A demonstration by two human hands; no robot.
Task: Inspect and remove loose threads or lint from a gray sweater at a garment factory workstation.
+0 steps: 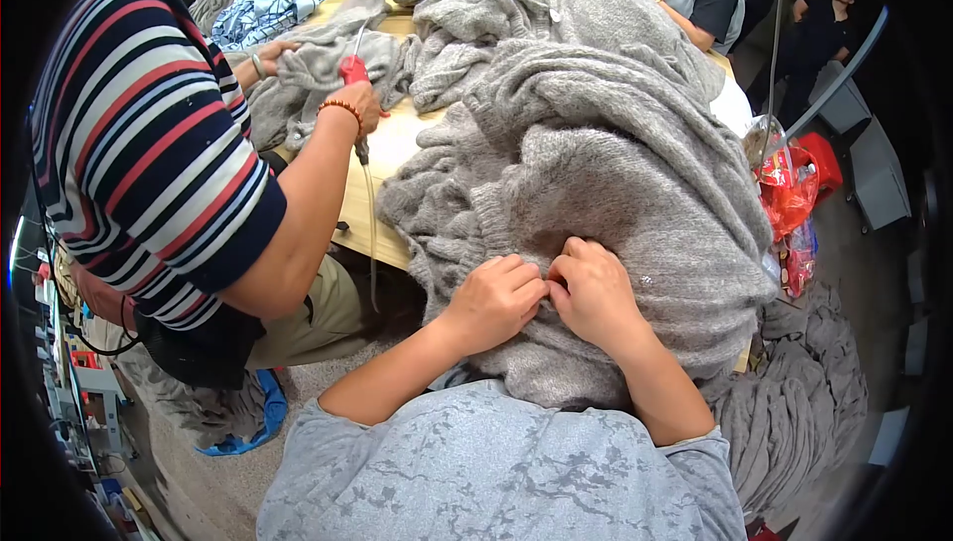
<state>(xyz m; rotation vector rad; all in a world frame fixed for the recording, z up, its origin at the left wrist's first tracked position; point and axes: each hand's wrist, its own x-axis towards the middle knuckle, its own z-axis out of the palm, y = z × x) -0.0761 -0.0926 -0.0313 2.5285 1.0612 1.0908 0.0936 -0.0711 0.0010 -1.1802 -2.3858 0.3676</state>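
A grey knitted sweater lies heaped in front of me, spilling over the near edge of the table. My left hand is closed on its fabric, with fingers curled and thumb pressed inward. Right beside it, my right hand pinches the same knit between thumb and bent fingers. The two hands nearly touch at the fingertips. Whatever small detail lies between them is hidden by the fingers. Just beyond the hands, the knit sinks into a darker hollow.
More grey knits pile up on the wooden table. At my left, a person in a striped shirt holds a red-handled tool with a hose. Red plastic bags hang at the right, above heaped grey knits.
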